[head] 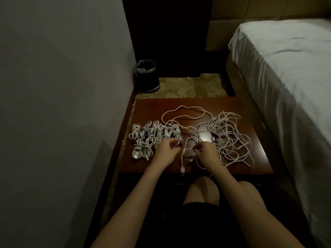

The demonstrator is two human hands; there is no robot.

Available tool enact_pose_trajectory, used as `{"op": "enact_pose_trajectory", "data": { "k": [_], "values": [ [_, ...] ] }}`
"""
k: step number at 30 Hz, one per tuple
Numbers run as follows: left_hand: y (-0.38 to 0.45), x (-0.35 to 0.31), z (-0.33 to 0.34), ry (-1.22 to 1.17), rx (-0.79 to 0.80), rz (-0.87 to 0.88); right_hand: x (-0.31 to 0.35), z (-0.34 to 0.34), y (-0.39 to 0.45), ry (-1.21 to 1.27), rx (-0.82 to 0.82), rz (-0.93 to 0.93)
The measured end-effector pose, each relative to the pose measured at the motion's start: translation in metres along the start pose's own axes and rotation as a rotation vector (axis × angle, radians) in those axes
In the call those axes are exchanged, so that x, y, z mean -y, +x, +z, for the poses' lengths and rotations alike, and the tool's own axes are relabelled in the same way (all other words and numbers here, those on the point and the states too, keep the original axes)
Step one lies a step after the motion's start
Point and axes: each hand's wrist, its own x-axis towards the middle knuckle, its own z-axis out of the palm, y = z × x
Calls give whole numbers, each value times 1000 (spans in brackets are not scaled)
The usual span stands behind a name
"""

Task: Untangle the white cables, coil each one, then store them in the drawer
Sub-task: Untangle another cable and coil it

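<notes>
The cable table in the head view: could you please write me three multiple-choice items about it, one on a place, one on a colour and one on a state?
1. Where do the coiled cable bundles lie on the wooden table?
A. left side
B. right side
C. far edge

2. What colour are the cables?
A. black
B. white
C. red

3. What state is the cable pile on the right in?
A. neatly coiled
B. loose and tangled
C. stowed in a drawer

Answers: 1 A, the bundles sit in rows beyond the left hand. 2 B, every cable shows white. 3 B, loose loops sprawl beside the right hand.
</notes>
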Motion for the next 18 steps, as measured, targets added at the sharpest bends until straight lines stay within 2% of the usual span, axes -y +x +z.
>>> {"op": "enact_pose_trajectory", "data": {
  "k": [4, 8, 11, 15, 18],
  "values": [
    [5, -16, 13, 61, 83, 90, 24, -31, 2, 139, -77, -164],
    [7, -41, 14, -74, 4, 151, 43, -66, 6, 313, -162, -273],
    [8, -66, 5, -203, -48, 227, 38, -84, 7, 349, -162, -270],
    [7, -97, -16, -297, -130, 357, 16, -86, 6, 166, 17, -169],
    [5, -110, -38, -428, -217, 379, 2, -84, 6, 152, -64, -73]
  ]
}}
